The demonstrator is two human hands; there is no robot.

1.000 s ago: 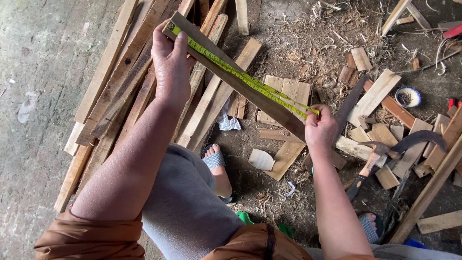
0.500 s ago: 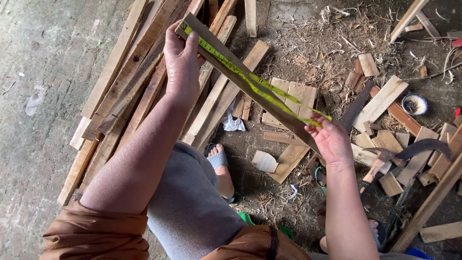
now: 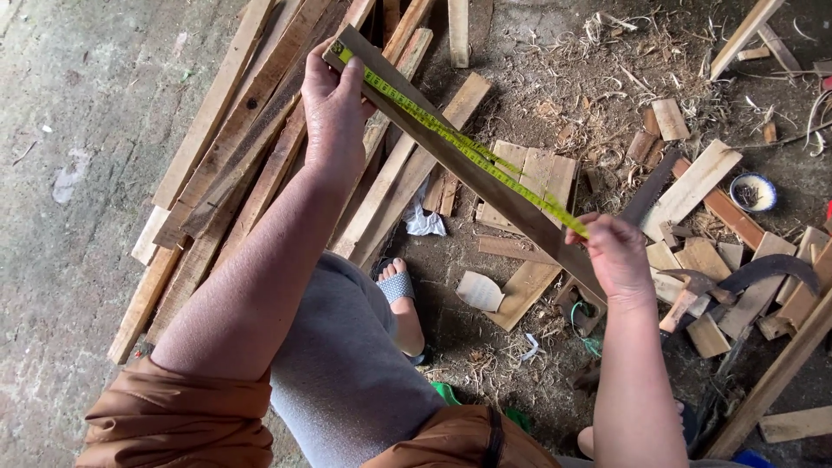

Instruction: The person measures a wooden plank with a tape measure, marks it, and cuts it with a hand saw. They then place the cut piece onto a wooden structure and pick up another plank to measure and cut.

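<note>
1. Wooden slat, long and narrow, is held above the floor and runs from about eleven o'clock down to about four o'clock across the middle of the view.
2. Along its upper face lies a yellow measuring tape, stretched flat from the far end of the slat to the near hand.
3. At the far end, the left hand is wrapped around the slat, fingers closed over the edge and thumb pressing the tape's end onto the wood.
4. At the four o'clock end, the right hand pinches the tape with curled fingers; whether it also grips the slat beneath is hard to make out from this angle.
5. Under the left arm, at nine to twelve o'clock, a pile of long planks lies on the concrete floor.
6. At three o'clock, short offcuts and shavings are scattered, with a curved dark blade among them and a small round bowl beyond.
7. At six o'clock, a foot in a grey sandal rests on the ground beside a grey trouser leg.
</note>
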